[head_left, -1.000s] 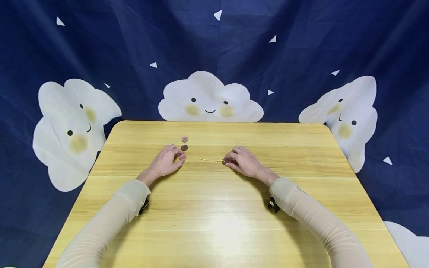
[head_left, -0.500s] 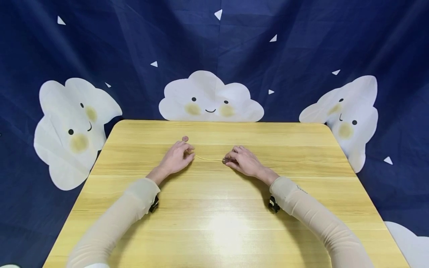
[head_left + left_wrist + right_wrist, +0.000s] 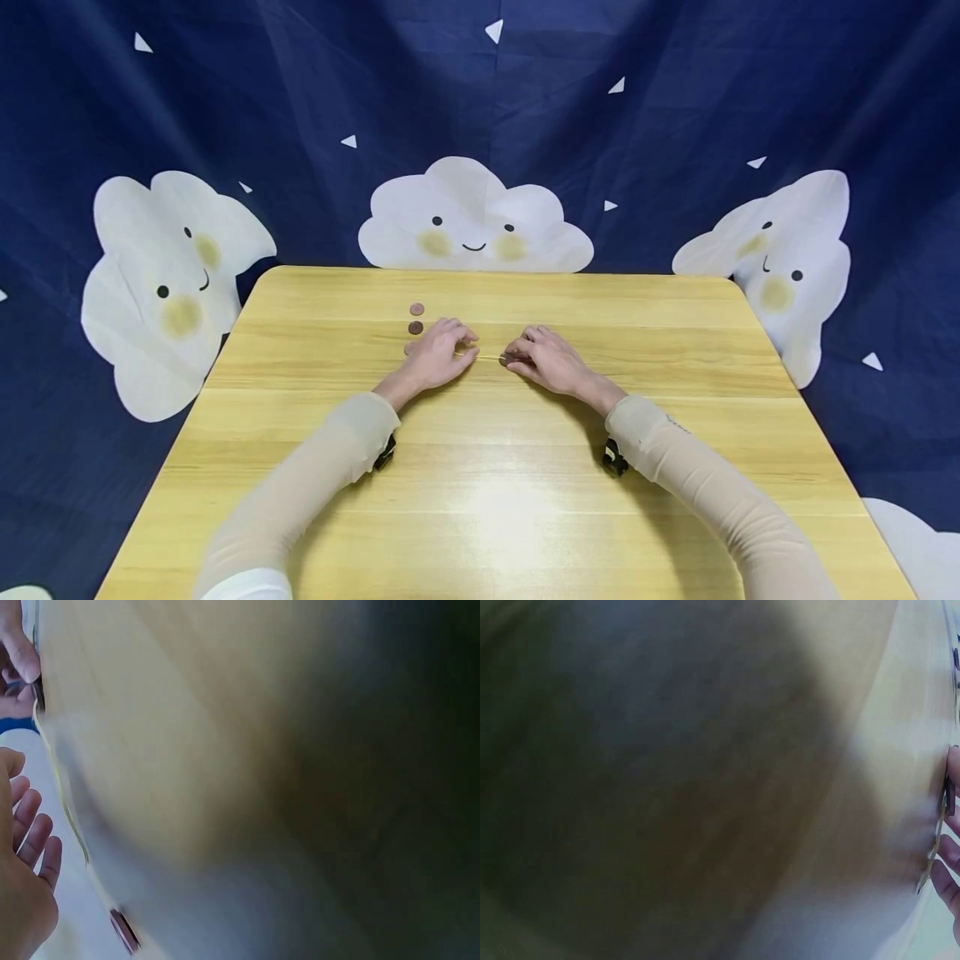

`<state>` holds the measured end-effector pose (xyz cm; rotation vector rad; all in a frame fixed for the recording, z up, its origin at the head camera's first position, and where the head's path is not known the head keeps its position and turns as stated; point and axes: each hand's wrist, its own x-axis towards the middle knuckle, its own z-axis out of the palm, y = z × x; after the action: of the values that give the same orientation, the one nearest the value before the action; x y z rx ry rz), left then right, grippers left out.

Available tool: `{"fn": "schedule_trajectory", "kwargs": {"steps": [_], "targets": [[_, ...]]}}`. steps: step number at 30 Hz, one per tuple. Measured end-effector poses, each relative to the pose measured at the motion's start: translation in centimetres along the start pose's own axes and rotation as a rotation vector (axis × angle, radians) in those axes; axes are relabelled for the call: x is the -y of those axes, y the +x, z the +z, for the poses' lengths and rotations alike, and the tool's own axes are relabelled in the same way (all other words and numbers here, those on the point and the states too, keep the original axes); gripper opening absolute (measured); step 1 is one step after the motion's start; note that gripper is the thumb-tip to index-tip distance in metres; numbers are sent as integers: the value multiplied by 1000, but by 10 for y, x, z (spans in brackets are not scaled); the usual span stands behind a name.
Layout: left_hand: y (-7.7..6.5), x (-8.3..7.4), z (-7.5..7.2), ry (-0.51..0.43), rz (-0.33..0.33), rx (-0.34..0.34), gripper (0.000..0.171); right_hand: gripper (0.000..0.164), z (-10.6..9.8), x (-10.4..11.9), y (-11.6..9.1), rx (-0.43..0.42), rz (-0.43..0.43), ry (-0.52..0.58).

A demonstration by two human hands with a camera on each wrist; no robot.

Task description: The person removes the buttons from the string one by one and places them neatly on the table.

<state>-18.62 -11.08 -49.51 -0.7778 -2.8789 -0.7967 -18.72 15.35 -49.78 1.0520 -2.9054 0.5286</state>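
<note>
In the head view my right hand pinches a dark brown disc, seemingly a button, low over the table. A thin yellow string runs from that button toward my left hand. The left wrist view has the left fingers loosely bent and spread beside the string, with no grip on it visible. Behind the left hand a pink button is partly covered. In the right wrist view the dark button is between the right fingers, at the frame's edge.
Farther back on the wooden table lie a dark button and a pink button, in a column with the partly covered one. A blue cloth backdrop with white clouds hangs behind the table's far edge.
My left hand has moved right from beside the column of buttons, along the string, toward my right hand. The buttons it covered show again. My right hand stays with the dark button.
</note>
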Motion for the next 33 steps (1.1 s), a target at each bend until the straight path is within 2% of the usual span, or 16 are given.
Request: {"fn": "schedule_trajectory", "kwargs": {"steps": [13, 26, 33], "targets": [[11, -16, 18, 57, 85, 86, 25, 26, 0, -1, -1, -15, -11, 8], [15, -21, 23, 60, 91, 120, 20, 26, 1, -2, -1, -28, -21, -1], [15, -21, 24, 52, 100, 109, 11, 25, 1, -1, 0, -23, -18, 9]]}}
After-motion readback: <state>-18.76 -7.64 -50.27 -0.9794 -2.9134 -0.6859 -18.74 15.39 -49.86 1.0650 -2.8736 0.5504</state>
